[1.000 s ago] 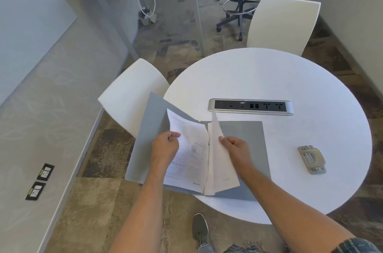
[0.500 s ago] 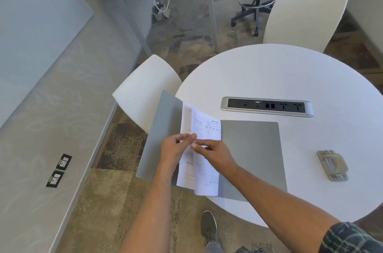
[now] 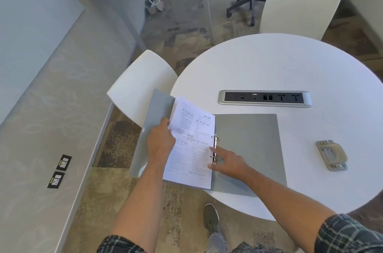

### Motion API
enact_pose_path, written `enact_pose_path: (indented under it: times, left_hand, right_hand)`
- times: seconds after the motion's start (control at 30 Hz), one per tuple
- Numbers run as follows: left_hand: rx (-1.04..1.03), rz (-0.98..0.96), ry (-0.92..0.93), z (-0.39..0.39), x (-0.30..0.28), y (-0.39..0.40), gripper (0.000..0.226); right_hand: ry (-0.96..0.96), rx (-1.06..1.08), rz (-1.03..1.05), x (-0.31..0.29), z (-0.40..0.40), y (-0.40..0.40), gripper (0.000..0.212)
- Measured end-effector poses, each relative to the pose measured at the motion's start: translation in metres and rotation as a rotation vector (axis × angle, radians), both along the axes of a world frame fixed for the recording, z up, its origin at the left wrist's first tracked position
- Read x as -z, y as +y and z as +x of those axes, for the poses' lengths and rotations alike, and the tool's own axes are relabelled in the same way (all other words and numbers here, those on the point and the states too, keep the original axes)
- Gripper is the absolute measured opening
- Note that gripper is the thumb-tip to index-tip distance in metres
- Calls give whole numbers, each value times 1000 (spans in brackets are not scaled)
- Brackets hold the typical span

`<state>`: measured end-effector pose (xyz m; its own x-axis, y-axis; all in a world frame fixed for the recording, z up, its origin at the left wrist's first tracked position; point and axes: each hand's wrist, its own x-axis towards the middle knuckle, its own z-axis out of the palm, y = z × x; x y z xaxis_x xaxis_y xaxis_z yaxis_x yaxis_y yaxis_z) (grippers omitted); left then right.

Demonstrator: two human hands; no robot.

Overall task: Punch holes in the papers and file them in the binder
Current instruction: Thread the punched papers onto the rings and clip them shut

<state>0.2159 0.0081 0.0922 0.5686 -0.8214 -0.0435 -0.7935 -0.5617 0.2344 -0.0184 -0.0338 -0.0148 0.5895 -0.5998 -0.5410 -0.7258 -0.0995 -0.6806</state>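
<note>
Your grey binder (image 3: 248, 149) lies open at about seven o'clock on the round white surface (image 3: 290, 70), its matte right cover flat, its glossy left cover (image 3: 153, 128) tilted up and hanging past the rim over the floor. The papers (image 3: 192, 145), thin white printed sheets, sit on the left side of the metal ring mechanism (image 3: 215, 149), their right edge threaded on the rings and their lower left corner jutting beyond the rim. Your left hand (image 3: 160, 143) holds the left cover and the left edge of the sheets, fingers curled around them. Your right hand (image 3: 228, 161) rests with straight, spread fingers on the inner right cover, fingertips touching the rings and the sheet edge. The hole punch (image 3: 331, 155), a rounded beige and metal block, sits at about three o'clock, well apart from the binder with bare smooth top between them. A long oval power strip (image 3: 264, 98) with a silver frame is set just beyond the binder's far edge. Two white moulded chairs stand at the rim, one (image 3: 138, 87) at ten o'clock, one (image 3: 300, 4) at twelve.
</note>
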Motion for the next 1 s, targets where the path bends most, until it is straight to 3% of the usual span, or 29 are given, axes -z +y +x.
enact_pose_path:
  times: [0.1, 0.27, 0.43, 0.6, 0.77, 0.9, 1.0]
  left_hand:
    - [13, 60, -34, 5, 8, 1, 44]
    - [-65, 80, 61, 8, 19, 5, 80]
    - [-72, 149, 16, 9, 28, 6, 76]
    - [-153, 115, 107, 12, 28, 5, 66]
    - [-173, 48, 374, 16, 22, -2, 21]
    - [-132, 83, 518, 9, 14, -12, 29]
    - [-89, 80, 668, -5, 7, -22, 36]
  right_hand:
    - [102, -167, -106, 5, -2, 4, 80]
    - [222, -276, -246, 14, 6, 10, 77]
    - [331, -342, -346, 15, 16, 14, 77]
    - [341, -400, -317, 16, 13, 8, 87]
    - [185, -311, -187, 12, -2, 0, 102]
    - [-32, -101, -51, 7, -10, -3, 104]
    - [-324, 108, 144, 1, -13, -4, 95]
